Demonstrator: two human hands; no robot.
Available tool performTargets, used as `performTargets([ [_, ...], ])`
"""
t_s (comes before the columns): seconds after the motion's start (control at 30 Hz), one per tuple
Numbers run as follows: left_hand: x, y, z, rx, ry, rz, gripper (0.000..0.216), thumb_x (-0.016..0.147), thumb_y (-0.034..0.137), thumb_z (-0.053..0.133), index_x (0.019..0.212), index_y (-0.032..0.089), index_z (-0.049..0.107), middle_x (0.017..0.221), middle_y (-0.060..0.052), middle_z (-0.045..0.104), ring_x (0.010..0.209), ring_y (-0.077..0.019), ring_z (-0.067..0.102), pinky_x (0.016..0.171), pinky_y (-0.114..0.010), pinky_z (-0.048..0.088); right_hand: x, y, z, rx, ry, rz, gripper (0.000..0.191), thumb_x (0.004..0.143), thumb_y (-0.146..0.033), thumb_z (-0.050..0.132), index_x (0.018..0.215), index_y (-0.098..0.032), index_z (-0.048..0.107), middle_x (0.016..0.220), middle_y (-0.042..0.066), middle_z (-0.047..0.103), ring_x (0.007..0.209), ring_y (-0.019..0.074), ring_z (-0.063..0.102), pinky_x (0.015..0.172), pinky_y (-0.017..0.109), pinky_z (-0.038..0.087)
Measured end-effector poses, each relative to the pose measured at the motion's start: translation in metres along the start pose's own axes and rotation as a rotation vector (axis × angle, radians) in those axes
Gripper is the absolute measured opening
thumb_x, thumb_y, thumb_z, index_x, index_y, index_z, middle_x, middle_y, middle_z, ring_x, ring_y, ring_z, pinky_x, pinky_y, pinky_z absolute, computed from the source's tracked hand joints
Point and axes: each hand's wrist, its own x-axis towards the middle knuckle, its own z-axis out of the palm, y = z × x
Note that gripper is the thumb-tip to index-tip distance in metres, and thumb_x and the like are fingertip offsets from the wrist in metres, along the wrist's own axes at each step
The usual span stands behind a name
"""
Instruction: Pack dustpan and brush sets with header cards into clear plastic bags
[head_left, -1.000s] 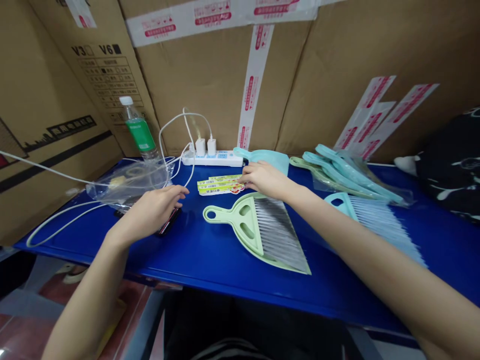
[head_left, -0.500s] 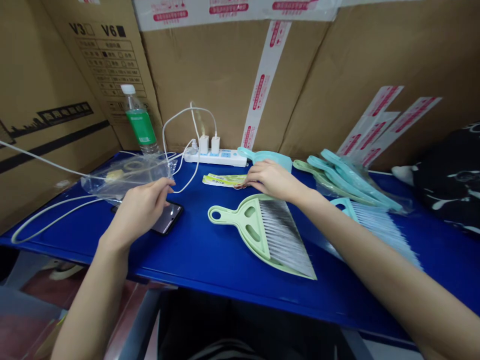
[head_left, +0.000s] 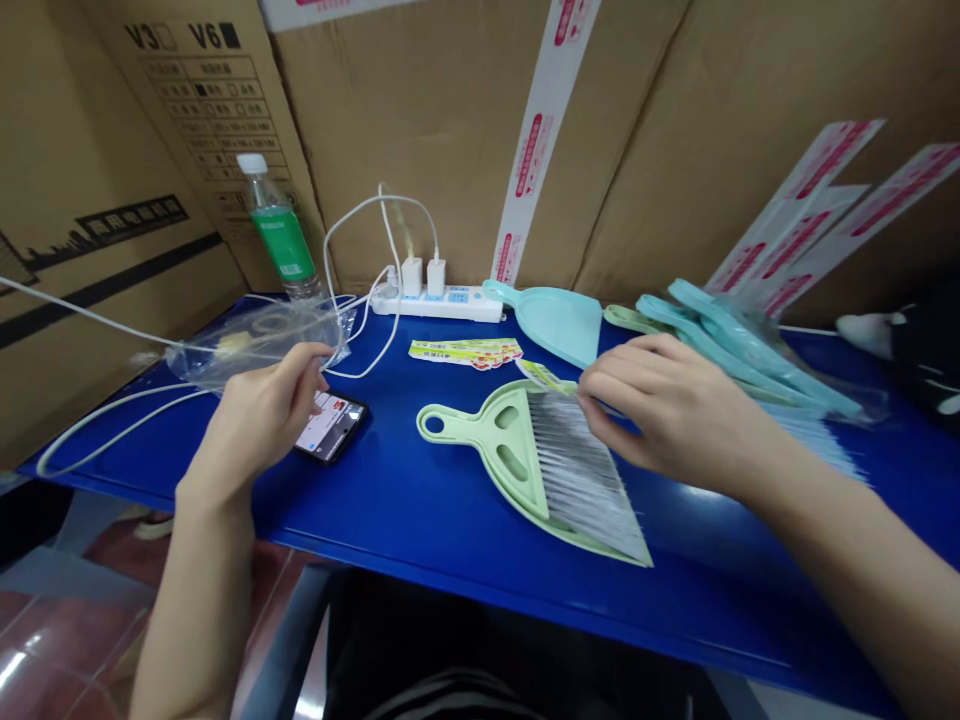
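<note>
My right hand [head_left: 652,405] is closed in a pinch on a small yellow-green printed packet [head_left: 541,376], held just above the bristles of a small brush. That brush [head_left: 529,470] lies in a light green dustpan [head_left: 491,415], its grey bristles pointing right. Behind it, more flat yellow-green packets [head_left: 461,351] with red print lie on the table. Over a black phone [head_left: 330,430] with a lit screen, my left hand [head_left: 259,405] has its fingers curled, one tip at or just above the glass. Nothing shows in that hand.
A pale blue dustpan [head_left: 559,318] lies behind the packets. Bagged blue and green pans [head_left: 757,345] are at right. A white power strip [head_left: 439,303] with chargers and looping cables stands along the cardboard wall [head_left: 435,120]. At left are a water bottle [head_left: 285,240] and clear plastic bag [head_left: 262,335].
My right hand has lifted a packet off the pile and carried it right, over the brush. The phone screen has turned from dark to a bright page under my left hand.
</note>
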Motion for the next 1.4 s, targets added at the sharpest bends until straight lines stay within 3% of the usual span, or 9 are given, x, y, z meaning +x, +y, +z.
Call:
performTargets([
  [0.3,-0.010,0.009,-0.008,0.084,-0.095,-0.114,0.035,0.093,0.031,0.028,0.115,0.019,0.052,0.078,-0.001,0.073,0.062,-0.0142,0.067,0.055,-0.022,0.044,0.000,-0.002,-0.006,0.071,-0.020,0.034,0.025,0.090,-0.011,0.041,0.070,-0.022,0.052,0.065,0.003,0.063,0.062,0.0171,0.056,0.069,0.032,0.045],
  [0.57,-0.013,0.007,-0.006,0.170,-0.115,-0.143,0.042,0.093,0.036,0.026,0.119,0.018,0.054,0.069,-0.003,0.072,0.061,-0.0192,0.069,0.055,-0.025,0.044,-0.002,0.000,-0.008,0.095,-0.020,0.065,0.023,0.090,-0.013,0.042,0.071,-0.022,0.051,0.064,0.002,0.062,0.062,0.0171,0.054,0.069,0.032,0.044],
  [0.83,-0.015,0.008,-0.006,0.183,-0.059,-0.144,0.043,0.093,0.033,0.026,0.119,0.014,0.054,0.072,-0.006,0.073,0.064,-0.0204,0.069,0.056,-0.026,0.044,-0.007,-0.001,-0.015,0.122,-0.074,0.104,0.025,0.091,-0.015,0.038,0.071,-0.023,0.051,0.062,0.002,0.060,0.058,0.0173,0.054,0.067,0.033,0.044],
  [0.9,-0.014,0.010,-0.006,0.162,-0.063,-0.135,0.043,0.093,0.033,0.026,0.120,0.014,0.054,0.076,-0.006,0.074,0.064,-0.0191,0.069,0.056,-0.026,0.044,-0.008,-0.006,-0.017,0.157,-0.121,0.117,0.025,0.090,-0.017,0.037,0.071,-0.022,0.053,0.060,0.003,0.059,0.054,0.0178,0.053,0.060,0.032,0.042],
  [1.03,-0.010,0.016,-0.004,0.123,-0.115,-0.053,0.041,0.095,0.034,0.025,0.118,0.017,0.054,0.080,-0.005,0.074,0.065,-0.0179,0.069,0.056,-0.025,0.045,-0.007,-0.013,-0.027,0.450,-0.405,0.200,0.030,0.094,-0.026,0.034,0.074,-0.022,0.057,0.061,0.002,0.061,0.051,0.0167,0.055,0.049,0.030,0.038],
  [1.13,-0.007,0.023,-0.002,0.110,-0.129,0.091,0.043,0.096,0.035,0.023,0.116,0.017,0.056,0.083,-0.005,0.074,0.067,-0.0188,0.069,0.058,-0.026,0.046,-0.013,-0.009,-0.028,0.705,-0.516,0.264,0.034,0.096,-0.039,0.035,0.085,-0.024,0.064,0.076,0.003,0.069,0.061,0.0166,0.063,0.054,0.029,0.046],
  [1.23,-0.002,0.029,0.002,0.111,-0.168,0.202,0.046,0.096,0.037,0.021,0.118,0.018,0.057,0.086,-0.007,0.075,0.067,-0.0206,0.070,0.058,-0.028,0.048,-0.030,-0.001,-0.017,0.633,-0.454,0.369,0.045,0.091,-0.054,0.042,0.112,-0.022,0.066,0.109,0.011,0.070,0.090,0.0257,0.068,0.074,0.040,0.054],
  [1.3,0.001,0.034,0.005,0.115,-0.214,0.241,0.048,0.096,0.038,0.020,0.119,0.018,0.057,0.088,-0.008,0.075,0.068,-0.0214,0.070,0.060,-0.029,0.049,-0.043,0.001,-0.004,0.546,-0.439,0.392,0.063,0.085,-0.063,0.046,0.127,-0.019,0.060,0.129,0.016,0.061,0.114,0.0332,0.059,0.089,0.049,0.051],
  [1.4,0.007,0.044,0.007,0.105,-0.274,0.302,0.050,0.096,0.038,0.018,0.118,0.018,0.059,0.094,-0.009,0.074,0.072,-0.0236,0.071,0.063,-0.032,0.051,-0.056,-0.002,0.010,0.525,-0.502,0.380,0.071,0.085,-0.065,0.045,0.138,-0.019,0.050,0.143,0.014,0.049,0.132,0.0334,0.043,0.105,0.052,0.041],
])
